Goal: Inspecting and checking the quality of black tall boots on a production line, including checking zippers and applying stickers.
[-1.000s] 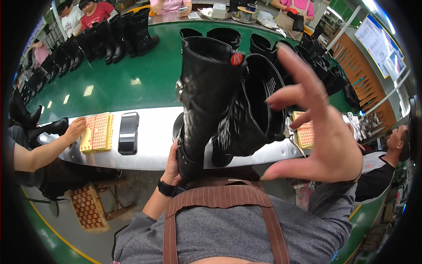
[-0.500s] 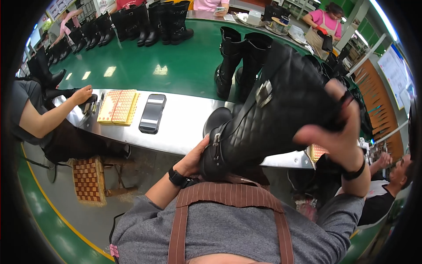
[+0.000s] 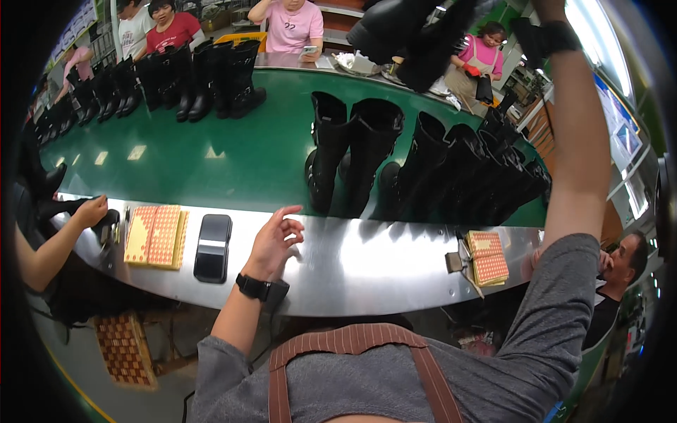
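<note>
My left hand (image 3: 273, 243) is over the metal strip at the table's front, fingers apart and holding nothing. My right arm is raised high at the right, and its hand (image 3: 549, 10) is cut off by the upper edge, so the fingers are hidden. Up in the air near the top hangs a dark, partly cropped black boot (image 3: 391, 32); only my right hand appears to hold it up. Below it, a buckled pair of tall black boots (image 3: 372, 151) stands upright on the green table (image 3: 233, 169), beside a row of more black boots (image 3: 462, 173).
A black phone (image 3: 212, 248) and a stack of patterned yellow-red cards (image 3: 155, 236) lie left of my hand; a similar bundle (image 3: 487, 257) lies right. A co-worker's hand (image 3: 92, 211) is at far left. Another person sits at right. Boots (image 3: 201, 84) line the far side.
My left hand has let go of the boot and opened. My right hand has risen to the top edge, and the boot has gone up with it. The view has shifted, showing more boots.
</note>
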`<state>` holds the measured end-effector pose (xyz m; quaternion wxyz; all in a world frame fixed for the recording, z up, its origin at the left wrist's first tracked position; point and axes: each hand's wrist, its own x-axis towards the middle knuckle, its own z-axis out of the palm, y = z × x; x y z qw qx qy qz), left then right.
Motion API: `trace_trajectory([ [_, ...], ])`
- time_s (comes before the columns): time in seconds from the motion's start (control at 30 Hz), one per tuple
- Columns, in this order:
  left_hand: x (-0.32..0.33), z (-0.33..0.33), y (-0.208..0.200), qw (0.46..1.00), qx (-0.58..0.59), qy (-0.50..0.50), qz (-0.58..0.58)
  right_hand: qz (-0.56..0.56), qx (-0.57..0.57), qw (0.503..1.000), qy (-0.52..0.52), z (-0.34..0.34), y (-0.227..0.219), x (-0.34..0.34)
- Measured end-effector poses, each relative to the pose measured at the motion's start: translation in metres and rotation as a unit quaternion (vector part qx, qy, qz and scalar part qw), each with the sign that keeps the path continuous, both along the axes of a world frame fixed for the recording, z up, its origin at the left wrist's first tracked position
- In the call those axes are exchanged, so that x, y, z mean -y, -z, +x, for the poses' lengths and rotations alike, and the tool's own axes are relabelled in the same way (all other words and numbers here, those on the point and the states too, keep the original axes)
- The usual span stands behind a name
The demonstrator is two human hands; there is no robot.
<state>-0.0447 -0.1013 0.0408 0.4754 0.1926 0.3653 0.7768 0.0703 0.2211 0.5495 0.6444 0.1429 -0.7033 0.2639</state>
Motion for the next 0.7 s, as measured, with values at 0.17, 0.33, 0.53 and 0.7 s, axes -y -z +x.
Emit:
trace_trajectory([
  [0.17, -0.004, -0.015, 0.029, 0.995, 0.074, -0.031, -0.055, 0.107, 0.096, 0.972, 0.188, -0.122, 0.075, -0.096],
  [0.33, -0.005, -0.017, 0.029, 0.994, 0.072, -0.018, -0.075, 0.11, 0.468, 0.827, 0.291, -0.201, 0.222, -0.169],
  [0.53, -0.005, -0.021, 0.026, 0.991, 0.104, -0.009, -0.081, 0.114, 0.609, 0.725, 0.301, -0.251, 0.301, -0.222],
  [0.7, -0.005, -0.021, 0.026, 0.992, 0.085, 0.0, -0.089, 0.143, 0.558, 0.765, 0.287, -0.247, 0.283, -0.24],
])
